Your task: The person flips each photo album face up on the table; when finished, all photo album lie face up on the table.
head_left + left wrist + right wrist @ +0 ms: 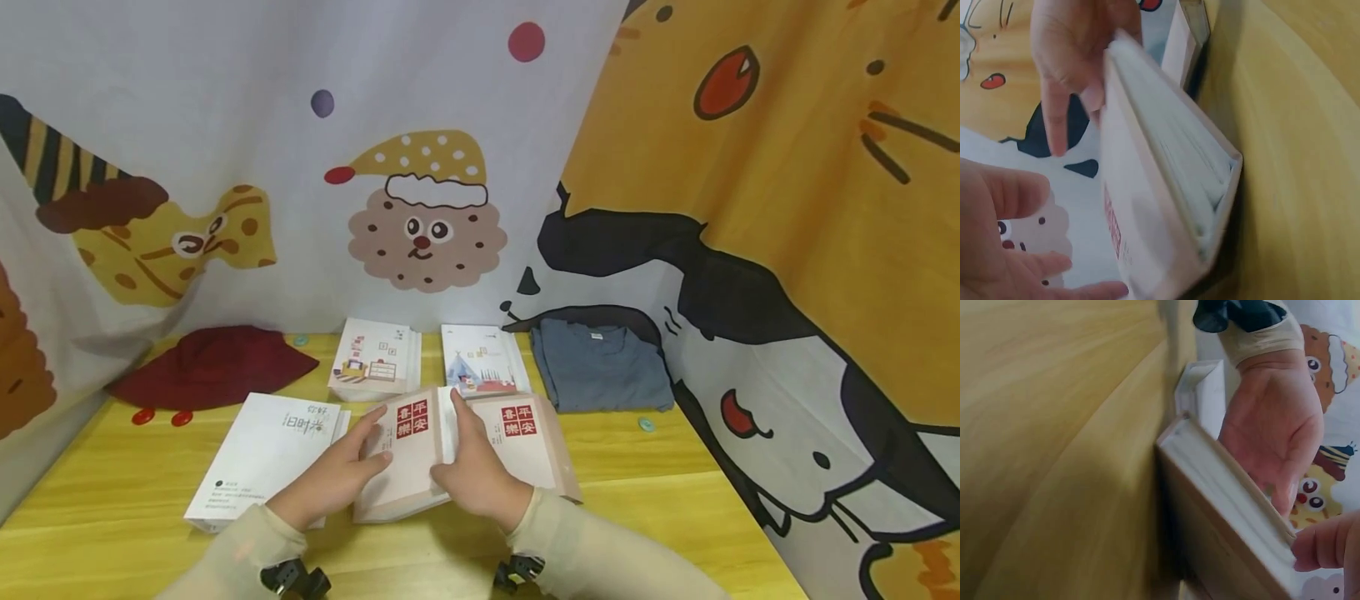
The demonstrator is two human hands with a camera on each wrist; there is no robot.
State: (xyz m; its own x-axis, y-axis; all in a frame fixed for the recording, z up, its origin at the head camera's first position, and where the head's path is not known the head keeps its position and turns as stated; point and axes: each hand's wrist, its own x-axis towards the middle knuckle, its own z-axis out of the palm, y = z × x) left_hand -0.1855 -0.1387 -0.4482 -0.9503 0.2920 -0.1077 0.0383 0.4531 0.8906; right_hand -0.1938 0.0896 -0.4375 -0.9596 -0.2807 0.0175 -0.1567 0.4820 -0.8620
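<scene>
In the head view, a pale pink book (408, 467) with red Chinese characters on its cover stands slightly tilted above the table. My right hand (480, 467) grips it along its right edge, thumb on the pages' side. Close to its left edge is my left hand (337, 471); the left wrist view shows the fingers of this left hand (1004, 231) spread and fairly straight beside the cover. Page edges of the pink book (1235, 494) face the right wrist camera. A second, matching pink book (521, 437) lies behind and right, partly hidden by my right hand.
A thick white book (255, 467) lies at left. Two white illustrated books (375, 358), (483, 358) lie at the back, between a maroon hat (213, 367) and a folded blue garment (600, 367). Small red buttons (182, 417) and a teal button (647, 425) dot the yellow table (652, 517).
</scene>
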